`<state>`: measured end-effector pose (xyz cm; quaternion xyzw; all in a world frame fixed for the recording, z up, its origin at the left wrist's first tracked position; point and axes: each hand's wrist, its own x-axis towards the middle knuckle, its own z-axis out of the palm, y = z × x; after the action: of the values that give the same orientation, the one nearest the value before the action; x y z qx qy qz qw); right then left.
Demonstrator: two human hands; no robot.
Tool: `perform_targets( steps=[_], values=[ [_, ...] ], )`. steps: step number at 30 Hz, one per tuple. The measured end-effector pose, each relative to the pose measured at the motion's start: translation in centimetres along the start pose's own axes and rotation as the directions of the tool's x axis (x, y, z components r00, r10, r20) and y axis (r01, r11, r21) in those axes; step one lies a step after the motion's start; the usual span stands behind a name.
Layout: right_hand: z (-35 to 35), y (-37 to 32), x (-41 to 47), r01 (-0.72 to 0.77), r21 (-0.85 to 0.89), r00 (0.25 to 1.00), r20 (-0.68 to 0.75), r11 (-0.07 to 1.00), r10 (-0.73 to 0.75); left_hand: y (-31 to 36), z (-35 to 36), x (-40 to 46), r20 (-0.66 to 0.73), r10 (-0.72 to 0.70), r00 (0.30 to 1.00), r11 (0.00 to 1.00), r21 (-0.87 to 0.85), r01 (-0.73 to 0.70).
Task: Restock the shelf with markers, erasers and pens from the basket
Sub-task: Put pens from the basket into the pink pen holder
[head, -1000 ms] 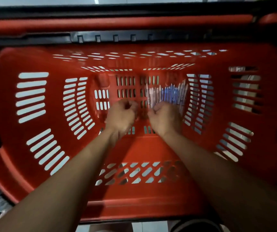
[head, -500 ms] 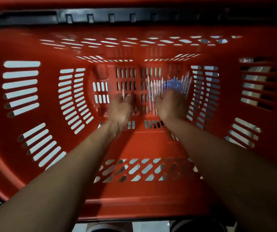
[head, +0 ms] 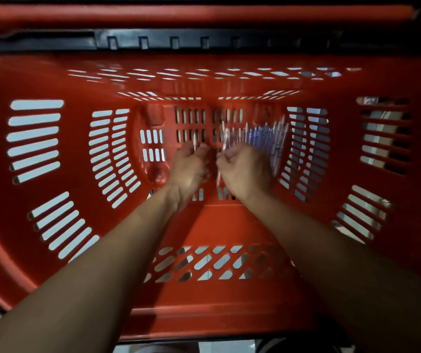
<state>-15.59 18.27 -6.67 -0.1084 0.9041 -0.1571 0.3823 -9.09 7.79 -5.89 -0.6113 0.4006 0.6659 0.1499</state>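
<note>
Red basket [head: 59, 253], slotted walls and slotted floor, black rim strip along far edge. Pens [head: 260, 135] lie directly on basket floor, bunched at far right of floor, fanned side by side, tips toward far wall; clear-pink ones at left of bunch, blue ones at right. Picture blurred, pen count unclear.

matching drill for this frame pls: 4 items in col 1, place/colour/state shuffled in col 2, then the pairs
Column 1
1. left hand
2. right hand
3. basket
4. pile of pens

Column 2
A. red, with slotted walls
B. lying on the basket floor at its far right
C. pinches a single pen
D. grips several pens

Pairs: 1-C, 2-D, 3-A, 4-B
</note>
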Motion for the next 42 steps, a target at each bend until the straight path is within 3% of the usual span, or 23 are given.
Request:
perform_targets(
  steps=[3, 5, 11, 14, 25, 29, 33, 36, 39, 42],
  values=[
    [-0.3, -0.5, -1.2, 0.031, 0.16, 0.994, 0.097, 0.987, -0.047, -0.2, -0.2, -0.1, 0.164, 0.015, 0.986, 0.999, 0.042, -0.022],
    [-0.6, -0.4, -1.4, 0.014, 0.168, 0.994, 0.104, 0.986, -0.032, -0.3, -0.4, -0.5, 0.18, 0.03, 0.983, 0.997, 0.06, -0.041],
    [-2.0, 2.9, 1.0, -0.21, -0.074, 0.973, -0.115, 0.975, 0.201, -0.6, -0.2, -0.5, 0.154, -0.034, 0.988, 0.999, 0.041, 0.028],
    [-1.8, 4.3, 2.3, -0.319, -0.146, 0.941, -0.164, 0.936, 0.295, -0.9, -0.3, -0.6, 0.131, 0.016, 0.991, 0.997, 0.067, -0.025],
    [-1.2, 4.2, 3.1, -0.295, -0.313, 0.952, -0.181, 0.903, 0.248, -1.2, 0.2, -0.1, 0.092, 0.056, 0.994, 0.998, 0.035, -0.059],
    [-2.2, 3.5, 2.2, -0.269, -0.245, 0.962, -0.111, 0.932, 0.248, -0.6, 0.7, -0.6, 0.093, 0.091, 0.992, 0.996, -0.003, -0.091],
    [-3.1, 0.9, 0.3, -0.092, 0.015, 0.988, 0.123, 0.996, 0.089, -0.2, 1.2, -0.4, 0.114, 0.145, 0.983, 0.986, 0.063, -0.152],
    [-3.5, -0.4, -0.6, -0.075, 0.216, 0.962, 0.272, 0.974, 0.013, -0.5, 1.3, -0.5, 0.163, 0.138, 0.977, 0.98, 0.123, -0.159],
    [-3.6, 0.5, 0.1, -0.143, 0.211, 0.969, 0.227, 0.967, 0.094, -0.7, 0.9, -0.6, 0.18, 0.097, 0.979, 0.986, 0.116, -0.119],
    [-3.2, 2.3, 1.8, -0.262, 0.034, 0.965, 0.02, 0.965, 0.261, -0.8, 0.5, -0.6, 0.201, 0.075, 0.977, 0.995, 0.053, -0.087]
  ],
)
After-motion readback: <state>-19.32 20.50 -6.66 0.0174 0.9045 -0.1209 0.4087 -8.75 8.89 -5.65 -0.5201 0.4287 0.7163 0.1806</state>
